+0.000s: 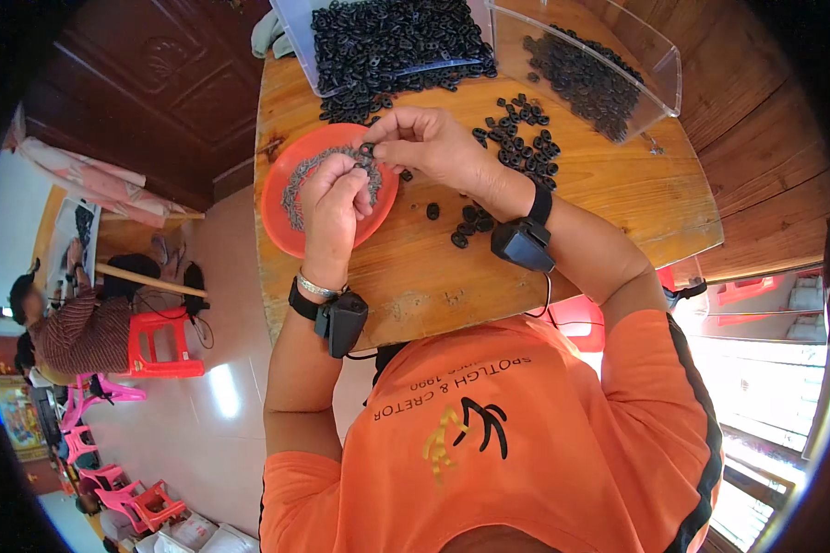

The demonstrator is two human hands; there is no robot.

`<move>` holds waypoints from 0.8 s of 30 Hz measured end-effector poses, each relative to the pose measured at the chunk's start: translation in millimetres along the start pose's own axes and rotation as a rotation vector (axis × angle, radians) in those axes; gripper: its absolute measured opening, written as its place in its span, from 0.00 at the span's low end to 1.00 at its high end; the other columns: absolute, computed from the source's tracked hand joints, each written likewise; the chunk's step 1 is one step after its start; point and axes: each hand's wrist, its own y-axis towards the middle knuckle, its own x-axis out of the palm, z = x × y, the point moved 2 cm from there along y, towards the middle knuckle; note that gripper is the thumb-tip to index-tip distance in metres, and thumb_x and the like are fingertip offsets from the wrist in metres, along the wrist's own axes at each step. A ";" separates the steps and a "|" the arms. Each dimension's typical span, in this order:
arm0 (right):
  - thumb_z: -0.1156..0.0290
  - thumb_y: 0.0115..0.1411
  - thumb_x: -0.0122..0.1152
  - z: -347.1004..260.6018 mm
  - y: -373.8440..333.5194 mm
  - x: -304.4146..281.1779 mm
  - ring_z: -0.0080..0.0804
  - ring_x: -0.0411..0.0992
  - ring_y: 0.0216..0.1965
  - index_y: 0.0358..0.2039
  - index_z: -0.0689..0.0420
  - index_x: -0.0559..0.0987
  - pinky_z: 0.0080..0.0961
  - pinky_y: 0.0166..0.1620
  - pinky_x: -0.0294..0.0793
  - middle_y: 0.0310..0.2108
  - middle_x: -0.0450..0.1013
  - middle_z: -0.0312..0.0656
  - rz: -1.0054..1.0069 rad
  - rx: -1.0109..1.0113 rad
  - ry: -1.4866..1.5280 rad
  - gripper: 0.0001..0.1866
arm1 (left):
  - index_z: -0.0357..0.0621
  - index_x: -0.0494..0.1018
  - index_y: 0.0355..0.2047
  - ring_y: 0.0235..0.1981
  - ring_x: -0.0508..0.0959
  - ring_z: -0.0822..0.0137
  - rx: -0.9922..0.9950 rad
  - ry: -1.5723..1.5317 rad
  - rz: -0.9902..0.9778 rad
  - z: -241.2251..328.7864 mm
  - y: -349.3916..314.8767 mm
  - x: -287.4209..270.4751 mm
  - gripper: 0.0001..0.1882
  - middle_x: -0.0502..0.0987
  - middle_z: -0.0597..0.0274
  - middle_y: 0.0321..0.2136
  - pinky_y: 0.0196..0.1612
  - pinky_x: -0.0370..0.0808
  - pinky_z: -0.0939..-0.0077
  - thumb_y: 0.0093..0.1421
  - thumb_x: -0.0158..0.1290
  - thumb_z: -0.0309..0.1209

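Observation:
An orange-red plate (278,219) on the wooden table holds a heap of small grey metal pieces (297,189), perhaps screws. Over it my two hands come together. My right hand (438,152) pinches a small black plastic part (367,148) between thumb and fingertips. Just below, my left hand (332,205) is closed in a pinch; what its fingertips hold is too small and covered to make out. Several loose black parts (470,221) lie under my right forearm, and more black parts (526,147) are scattered beyond my right wrist.
A clear bin (295,41) full of black parts stands at the table's far side, some spilled before it. Right of it a transparent box (669,88) holds more. The wooden table (415,295) ends close to my body. At left, another person (78,323) sits beside a red stool (161,346).

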 end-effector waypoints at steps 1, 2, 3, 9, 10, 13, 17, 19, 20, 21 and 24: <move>0.76 0.54 0.59 0.8 0.7 0.8 0.17 0.70 0.28 0.34 0.62 0.76 0.15 0.33 0.71 0.28 0.73 0.34 0.023 -0.031 -0.030 0.07 | 0.37 0.68 0.24 0.16 0.64 0.79 -0.009 -0.007 0.003 -0.3 0.4 0.0 0.07 0.67 0.68 0.15 0.19 0.62 0.85 0.56 0.45 0.27; 0.76 0.54 0.59 1.3 0.8 1.1 0.17 0.70 0.30 0.35 0.62 0.76 0.16 0.35 0.72 0.28 0.74 0.34 0.046 -0.061 -0.060 0.07 | 0.37 0.68 0.24 0.16 0.64 0.79 -0.018 -0.014 0.006 -0.7 0.8 0.1 0.07 0.67 0.68 0.15 0.19 0.62 0.85 0.56 0.45 0.27; 0.76 0.54 0.59 2.0 0.4 1.3 0.17 0.70 0.30 0.35 0.62 0.76 0.16 0.35 0.72 0.28 0.74 0.34 0.047 -0.061 -0.060 0.07 | 0.37 0.68 0.24 0.16 0.64 0.79 -0.018 -0.014 0.005 -1.0 0.9 0.2 0.07 0.67 0.68 0.15 0.19 0.62 0.85 0.56 0.45 0.27; 0.77 0.57 0.57 -2.1 -3.5 8.0 0.14 0.68 0.32 0.39 0.60 0.76 0.13 0.37 0.69 0.32 0.73 0.32 -0.002 -0.110 -0.208 0.09 | 0.37 0.68 0.24 0.15 0.65 0.79 -0.008 -0.031 -0.002 -2.8 2.2 -0.8 0.06 0.67 0.68 0.15 0.18 0.62 0.85 0.56 0.45 0.26; 0.77 0.57 0.57 -2.5 -3.7 7.6 0.13 0.68 0.32 0.39 0.60 0.76 0.13 0.37 0.69 0.31 0.73 0.31 -0.001 -0.110 -0.204 0.09 | 0.37 0.68 0.24 0.15 0.65 0.79 -0.001 -0.029 0.001 -1.8 2.2 0.1 0.06 0.67 0.67 0.15 0.18 0.62 0.85 0.56 0.45 0.26; 0.77 0.57 0.56 -3.1 -4.3 6.4 0.13 0.68 0.32 0.40 0.61 0.76 0.12 0.36 0.68 0.31 0.73 0.31 -0.007 -0.112 -0.225 0.09 | 0.37 0.68 0.24 0.15 0.65 0.79 -0.006 -0.031 0.012 -1.7 2.0 1.7 0.06 0.67 0.67 0.15 0.18 0.62 0.85 0.56 0.45 0.27; 0.77 0.57 0.56 -3.7 -5.3 7.2 0.14 0.68 0.33 0.40 0.61 0.76 0.13 0.37 0.69 0.32 0.73 0.31 -0.021 -0.104 -0.198 0.10 | 0.37 0.67 0.25 0.15 0.65 0.79 -0.015 -0.045 0.025 -3.1 -0.1 2.4 0.06 0.67 0.67 0.15 0.18 0.62 0.85 0.57 0.45 0.26; 0.78 0.57 0.56 -1.4 -4.2 6.1 0.14 0.69 0.33 0.41 0.60 0.76 0.13 0.38 0.69 0.32 0.73 0.32 -0.026 -0.107 -0.166 0.10 | 0.37 0.68 0.25 0.15 0.65 0.79 0.011 -0.044 0.023 -3.8 -1.1 2.8 0.06 0.67 0.67 0.15 0.18 0.62 0.85 0.57 0.45 0.26; 0.78 0.57 0.56 -0.3 -3.8 5.7 0.14 0.69 0.33 0.41 0.60 0.76 0.14 0.38 0.70 0.33 0.73 0.32 -0.031 -0.105 -0.134 0.11 | 0.37 0.68 0.25 0.16 0.65 0.79 0.033 -0.045 0.023 -3.4 -1.5 3.3 0.06 0.67 0.67 0.15 0.18 0.62 0.85 0.57 0.44 0.26; 0.78 0.57 0.56 0.1 -3.7 5.6 0.14 0.69 0.33 0.41 0.60 0.76 0.14 0.38 0.70 0.33 0.73 0.32 -0.031 -0.108 -0.135 0.11 | 0.37 0.68 0.25 0.16 0.65 0.79 0.037 -0.044 0.021 -2.7 -1.7 4.2 0.06 0.67 0.67 0.15 0.18 0.62 0.85 0.57 0.44 0.26; 0.78 0.54 0.59 0.5 -4.6 5.9 0.20 0.71 0.35 0.38 0.62 0.76 0.19 0.41 0.72 0.32 0.74 0.36 -0.002 -0.105 -0.119 0.10 | 0.37 0.68 0.25 0.16 0.64 0.79 0.058 -0.032 0.066 -1.1 -1.5 4.4 0.06 0.67 0.68 0.15 0.18 0.62 0.86 0.58 0.44 0.25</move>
